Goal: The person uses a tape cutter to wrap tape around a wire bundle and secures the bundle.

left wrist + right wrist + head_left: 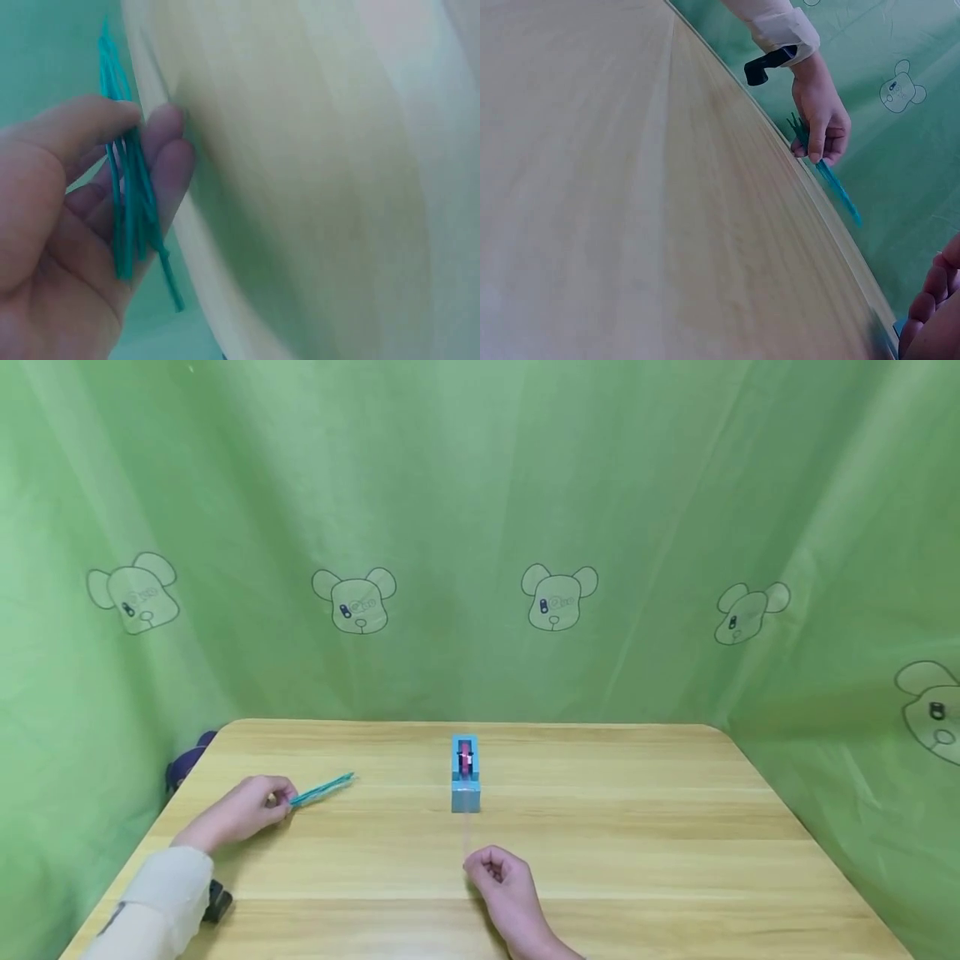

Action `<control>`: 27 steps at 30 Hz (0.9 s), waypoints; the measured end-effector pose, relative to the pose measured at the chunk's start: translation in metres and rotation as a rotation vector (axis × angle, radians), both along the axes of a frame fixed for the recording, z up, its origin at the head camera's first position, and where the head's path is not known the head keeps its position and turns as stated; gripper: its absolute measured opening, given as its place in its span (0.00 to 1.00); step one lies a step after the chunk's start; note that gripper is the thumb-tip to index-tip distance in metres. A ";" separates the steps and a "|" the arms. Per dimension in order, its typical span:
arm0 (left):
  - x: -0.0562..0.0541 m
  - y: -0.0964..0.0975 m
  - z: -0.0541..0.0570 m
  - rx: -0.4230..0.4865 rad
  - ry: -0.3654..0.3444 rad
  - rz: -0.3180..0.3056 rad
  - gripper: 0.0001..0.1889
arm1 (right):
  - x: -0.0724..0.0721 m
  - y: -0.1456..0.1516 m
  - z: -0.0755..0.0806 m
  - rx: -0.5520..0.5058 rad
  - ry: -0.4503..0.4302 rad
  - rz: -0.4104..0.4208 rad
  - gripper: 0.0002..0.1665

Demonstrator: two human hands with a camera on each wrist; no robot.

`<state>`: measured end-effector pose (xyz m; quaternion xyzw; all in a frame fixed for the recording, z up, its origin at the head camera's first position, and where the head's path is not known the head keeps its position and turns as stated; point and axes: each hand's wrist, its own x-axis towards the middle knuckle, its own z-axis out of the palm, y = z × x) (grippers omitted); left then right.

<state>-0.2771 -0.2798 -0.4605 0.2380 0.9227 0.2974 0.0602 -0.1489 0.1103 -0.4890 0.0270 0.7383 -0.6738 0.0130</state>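
Observation:
My left hand (pixel 243 810) pinches a bundle of thin teal strands (pixel 322 790) between thumb and fingers over the left part of the table. Close up in the left wrist view, the loose ends of the strands (pixel 127 217) hang in front of the palm. A blue tape dispenser (pixel 466 801) with a pink-cored roll stands at mid-table. From it a clear strip of tape (pixel 467 835) runs toward me, and my right hand (pixel 510 893) pinches its end between thumb and forefinger. Only curled fingers of that hand (pixel 930 307) show at the right wrist view's edge.
Under the hands lies a light wooden table (pixel 637 827) with rounded far corners. Green curtains (pixel 465 485) printed with bear heads hang around it. A black camera mount (pixel 217 902) juts from the left sleeve. Something dark purple (pixel 186 762) sits beyond the table's left edge.

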 end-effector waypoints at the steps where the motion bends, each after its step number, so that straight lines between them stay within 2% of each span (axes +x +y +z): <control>1: 0.000 0.000 -0.002 0.011 -0.009 -0.005 0.04 | 0.000 0.000 0.000 -0.001 -0.005 0.002 0.09; 4: 0.000 -0.002 -0.009 0.058 -0.030 -0.009 0.05 | 0.001 0.000 0.000 -0.006 -0.022 0.007 0.09; 9: 0.003 -0.001 -0.010 0.106 -0.042 0.064 0.05 | 0.000 0.001 -0.003 -0.004 -0.035 0.015 0.09; 14: 0.006 0.001 -0.006 0.107 -0.006 0.113 0.07 | -0.002 0.002 -0.004 -0.009 -0.036 0.016 0.09; 23: 0.008 0.000 -0.007 0.072 0.111 0.099 0.08 | 0.000 0.001 -0.002 -0.012 -0.021 0.013 0.10; 27: 0.010 0.003 -0.005 0.086 0.113 0.108 0.07 | -0.001 0.001 -0.001 -0.021 -0.005 0.010 0.09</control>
